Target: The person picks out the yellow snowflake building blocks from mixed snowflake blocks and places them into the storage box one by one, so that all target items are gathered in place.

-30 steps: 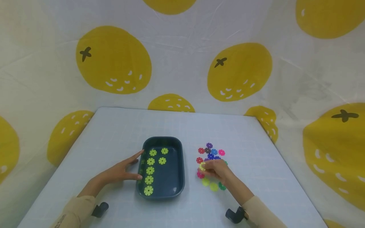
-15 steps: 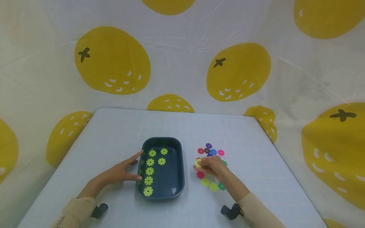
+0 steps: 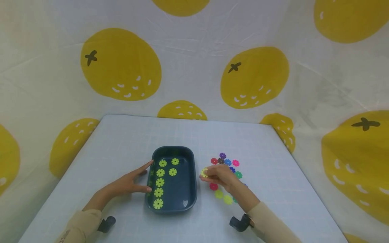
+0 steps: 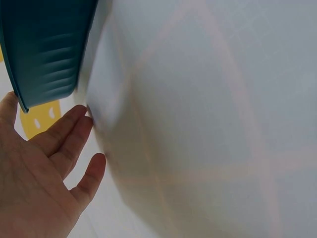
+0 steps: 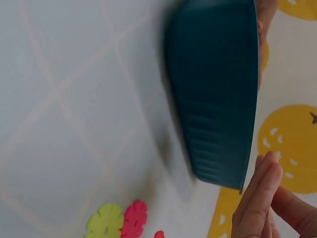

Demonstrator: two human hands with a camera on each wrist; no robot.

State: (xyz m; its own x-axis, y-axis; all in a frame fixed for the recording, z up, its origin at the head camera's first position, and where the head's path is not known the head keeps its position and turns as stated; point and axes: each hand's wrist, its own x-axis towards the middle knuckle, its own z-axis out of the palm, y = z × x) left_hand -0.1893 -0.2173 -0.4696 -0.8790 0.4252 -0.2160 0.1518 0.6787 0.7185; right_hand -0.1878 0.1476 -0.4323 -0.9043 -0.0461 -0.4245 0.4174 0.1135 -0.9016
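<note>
Between its thumb and fingers, my right hand (image 3: pixel 222 175) pinches a yellow flower-shaped plastic disc (image 3: pixel 204 172) in the head view, just right of a dark teal tray (image 3: pixel 182 190). That disc is not visible in the right wrist view, where the hand (image 5: pixel 267 203) is beside the tray's end. My left hand (image 3: pixel 129 182) has thumb and fingers spread against the tray's left rim. Inside the tray lie several yellow discs (image 3: pixel 159 182), a long column at the left and two beside it. In the left wrist view, the left fingers (image 4: pixel 74 144) extend below the tray (image 4: pixel 54 59).
Right of the tray, loose flower discs lie on the white cloth, among them a purple one (image 3: pixel 223 155), a pink one (image 3: pixel 235 163) and a yellow one (image 3: pixel 228 199). The right hand covers part of this group. A curtain with yellow fruit prints (image 3: pixel 121 64) hangs behind the table.
My right hand has moved left from the loose discs towards the tray with the yellow disc in its fingers. The left hand has stayed at the tray's rim.
</note>
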